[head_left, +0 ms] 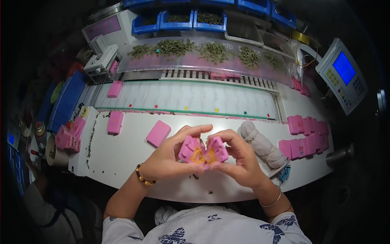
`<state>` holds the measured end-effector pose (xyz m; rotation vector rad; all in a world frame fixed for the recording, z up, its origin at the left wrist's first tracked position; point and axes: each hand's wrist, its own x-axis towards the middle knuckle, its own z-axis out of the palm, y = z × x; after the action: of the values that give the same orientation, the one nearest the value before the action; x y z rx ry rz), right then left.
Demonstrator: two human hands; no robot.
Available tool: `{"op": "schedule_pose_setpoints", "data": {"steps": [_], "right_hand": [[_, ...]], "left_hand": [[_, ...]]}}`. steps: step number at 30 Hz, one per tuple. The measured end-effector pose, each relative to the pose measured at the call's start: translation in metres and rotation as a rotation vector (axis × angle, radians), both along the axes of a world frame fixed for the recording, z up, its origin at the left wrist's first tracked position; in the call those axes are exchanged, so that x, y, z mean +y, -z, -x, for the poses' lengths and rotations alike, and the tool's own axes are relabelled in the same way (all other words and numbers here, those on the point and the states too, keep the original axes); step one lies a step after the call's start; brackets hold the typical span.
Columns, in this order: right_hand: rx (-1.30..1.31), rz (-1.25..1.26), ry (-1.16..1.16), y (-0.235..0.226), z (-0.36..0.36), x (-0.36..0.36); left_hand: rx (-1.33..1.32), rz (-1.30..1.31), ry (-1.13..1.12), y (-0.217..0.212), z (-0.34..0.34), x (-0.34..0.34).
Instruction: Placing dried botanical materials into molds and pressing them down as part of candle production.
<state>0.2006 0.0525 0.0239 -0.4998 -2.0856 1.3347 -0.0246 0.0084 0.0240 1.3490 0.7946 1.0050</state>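
Over the near middle of the white table, a pink rubber mold (pixel 189 148) is spread apart into two halves that meet at the bottom. Yellow-orange patches mark its inner faces. My left hand (pixel 165 157) grips the left half, its index finger stretched out above. My right hand (pixel 243 162) holds the right half between thumb and fingers. Beside my left hand lies a closed pink block (pixel 158 133). A grey-white cloth roll (pixel 264 145), tied round, rests beyond my right hand.
A white-topped conveyor (pixel 183 96) crosses behind. Above it, a clear tray (pixel 126 64) bears piles of small green pieces. Pink blocks (pixel 310 143) stand in rows at right, below a keypad with blue screen (pixel 344 68). Blue bins (pixel 176 20) line the back; another person (pixel 53 211) sits at left.
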Motion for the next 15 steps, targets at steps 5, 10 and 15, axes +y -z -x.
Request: {"op": "schedule_pose_setpoints", "data": {"steps": [5, 10, 15], "right_hand": [[0.353, 0.433, 0.202, 0.001, 0.016, -0.007], [0.388, 0.503, 0.238, 0.003, 0.017, -0.005], [0.404, 0.533, 0.213, 0.003, 0.018, -0.005]], "left_hand": [[-0.703, 0.165, -0.234, 0.016, -0.024, 0.003], [-0.579, 0.151, -0.34, 0.015, -0.035, 0.002], [-0.078, -0.34, -0.598, 0.023, -0.048, 0.006]]}}
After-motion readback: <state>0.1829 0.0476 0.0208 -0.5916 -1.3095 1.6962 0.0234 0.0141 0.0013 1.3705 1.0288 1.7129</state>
